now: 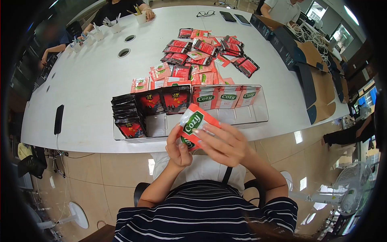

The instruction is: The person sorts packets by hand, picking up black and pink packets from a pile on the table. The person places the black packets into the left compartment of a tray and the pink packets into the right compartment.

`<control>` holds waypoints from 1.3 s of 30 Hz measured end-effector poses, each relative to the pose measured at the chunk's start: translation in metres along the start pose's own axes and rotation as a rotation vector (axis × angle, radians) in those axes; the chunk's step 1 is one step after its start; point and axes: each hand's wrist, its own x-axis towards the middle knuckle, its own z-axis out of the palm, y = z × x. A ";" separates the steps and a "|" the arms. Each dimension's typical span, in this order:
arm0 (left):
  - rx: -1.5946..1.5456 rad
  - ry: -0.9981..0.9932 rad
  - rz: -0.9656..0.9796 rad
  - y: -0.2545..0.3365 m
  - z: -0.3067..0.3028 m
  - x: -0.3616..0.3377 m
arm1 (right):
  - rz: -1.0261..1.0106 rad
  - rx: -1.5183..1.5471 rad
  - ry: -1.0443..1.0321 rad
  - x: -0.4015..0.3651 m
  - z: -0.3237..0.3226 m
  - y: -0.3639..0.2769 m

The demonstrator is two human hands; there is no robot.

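My left hand [179, 150] pinches the lower left edge of red-and-white Cozy sachets [192, 122]; at least two overlap. The fingers of my right hand [225, 142] are closed over their right side. Just beyond both hands lies a clear plastic divided tray [193, 119] at the table's near edge. Its left part holds stacked black coffee sachets [131, 127], with more standing along the back wall. Several Cozy sachets [228, 97] stand upright along the back of the right part. Behind the tray spreads a loose pile of mixed red and black sachets [203, 48].
Dark open boxes [288, 50] and white cables [316, 38] line the right side. Glasses [205, 13] and two phones [228, 16] lie at the far end. Cups with pens [115, 27] stand far left; a black device [59, 119] lies left. Other people sit around the table.
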 end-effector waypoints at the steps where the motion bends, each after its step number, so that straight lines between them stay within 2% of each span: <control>1: -0.008 0.018 0.033 0.000 0.000 0.004 | -0.028 -0.022 -0.016 0.000 0.010 -0.002; 3: 0.019 0.043 0.079 0.004 0.001 0.012 | 0.029 0.070 -0.011 -0.002 0.020 -0.006; 6: 0.165 0.028 -0.018 0.003 -0.004 0.001 | 0.073 0.169 -0.002 -0.002 0.022 -0.005; 7: 0.165 0.041 0.047 0.001 -0.003 0.001 | 0.081 0.184 -0.001 -0.001 0.019 -0.002; 9: 0.121 0.013 0.101 0.000 0.000 0.003 | 0.187 0.189 0.011 0.009 0.008 -0.001; 12: -0.055 -0.099 0.034 -0.005 -0.002 -0.005 | 0.331 0.212 0.023 0.026 -0.006 0.003; 13: 0.097 -0.163 0.089 -0.005 -0.003 -0.004 | 0.360 0.239 -0.012 0.027 -0.010 0.004; 14: 0.092 -0.139 0.112 -0.006 -0.001 -0.004 | 0.392 0.271 -0.047 0.027 -0.014 0.004; 16: 0.091 -0.089 0.152 -0.009 0.002 -0.005 | 0.404 0.243 -0.063 0.022 -0.018 0.004; 21: 0.123 -0.137 0.183 -0.010 0.003 -0.004 | 0.434 0.263 -0.039 0.013 -0.029 0.013; 24: 0.114 -0.159 0.192 -0.002 0.009 0.005 | 0.592 0.384 0.008 0.006 -0.039 0.019; 27: 0.101 -0.180 0.213 0.005 0.010 0.011 | 0.837 0.331 0.097 0.008 -0.058 0.026; 30: 0.100 -0.184 0.277 0.005 0.011 0.014 | 0.902 0.224 0.116 -0.001 -0.064 0.044; 37: 0.156 -0.235 0.254 0.003 0.009 0.013 | 0.912 0.273 -0.109 -0.027 -0.056 0.076; 39: 0.171 -0.246 0.206 0.005 0.007 0.012 | 0.855 0.114 -0.240 -0.021 -0.062 0.075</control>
